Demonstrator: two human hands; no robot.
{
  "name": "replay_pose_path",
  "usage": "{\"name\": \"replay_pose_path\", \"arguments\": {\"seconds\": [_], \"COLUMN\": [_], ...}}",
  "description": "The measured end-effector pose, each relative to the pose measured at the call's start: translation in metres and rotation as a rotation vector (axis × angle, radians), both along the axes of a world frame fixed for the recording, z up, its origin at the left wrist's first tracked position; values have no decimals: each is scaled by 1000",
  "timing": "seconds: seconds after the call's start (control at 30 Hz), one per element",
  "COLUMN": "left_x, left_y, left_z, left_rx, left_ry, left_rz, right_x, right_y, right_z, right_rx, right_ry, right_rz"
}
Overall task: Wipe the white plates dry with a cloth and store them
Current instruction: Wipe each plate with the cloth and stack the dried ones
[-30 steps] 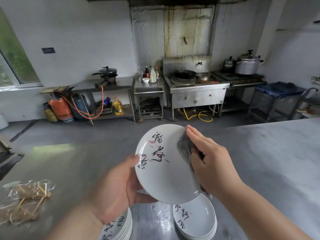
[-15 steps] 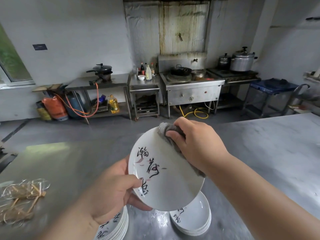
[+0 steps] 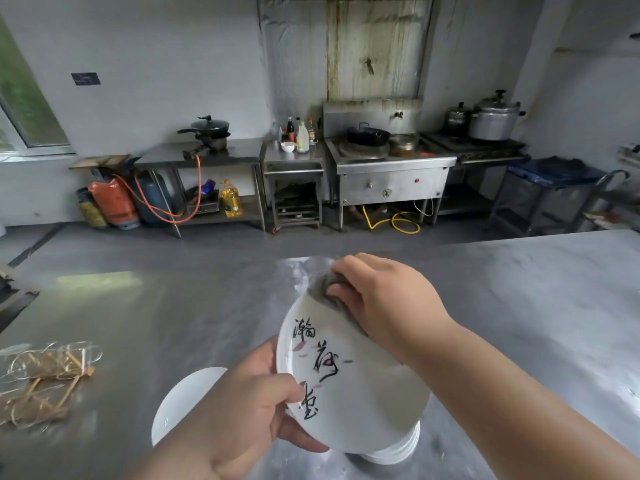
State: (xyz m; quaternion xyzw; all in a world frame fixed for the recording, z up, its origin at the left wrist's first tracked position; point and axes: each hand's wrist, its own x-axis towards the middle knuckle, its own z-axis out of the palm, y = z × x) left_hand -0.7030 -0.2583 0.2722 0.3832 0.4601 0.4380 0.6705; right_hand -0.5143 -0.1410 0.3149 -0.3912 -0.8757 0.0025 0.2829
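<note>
Over the grey steel bench [image 3: 166,306], left hand [image 3: 242,407] grips a round white lettered plate [image 3: 356,403], right hand [image 3: 384,299] clutches a crumpled grey cloth [image 3: 323,289] against it; wiping looks midway, storing undone.

1. The plate [image 3: 349,386] is white, with black brush-written characters and small pink dashes.
2. The cloth [image 3: 323,289] is grey.
3. The stove [image 3: 391,174] is dull silver; the wall panel [image 3: 374,46] behind it is streaked brown.
4. Under the stove lies a yellow hose [image 3: 391,223].
5. Left of the stove are a yellow oil bottle [image 3: 231,200], an orange hose [image 3: 198,188] and an orange gas cylinder [image 3: 116,202].
6. Right of the stove is a blue cover [image 3: 554,169].
</note>
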Motion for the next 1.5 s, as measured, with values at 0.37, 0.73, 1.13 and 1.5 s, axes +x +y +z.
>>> {"name": "replay_pose_path", "arguments": {"seconds": [0.37, 0.73, 1.13, 1.5], "left_x": [0, -30, 2, 23], "left_y": [0, 18, 16, 36], "left_z": [-21, 16, -19, -14], "left_rx": [-40, -24, 147, 104], "left_ry": [-116, 170, 294, 260], "left_rz": [164, 116, 654, 864], "right_x": [30, 1, -5, -19], "right_y": [-8, 13, -27, 4], "right_z": [-49, 10, -64, -46], "right_rx": [-456, -131, -644, -584], "right_ry": [322, -67, 570, 497], "right_rz": [-329, -4, -408, -387]}}
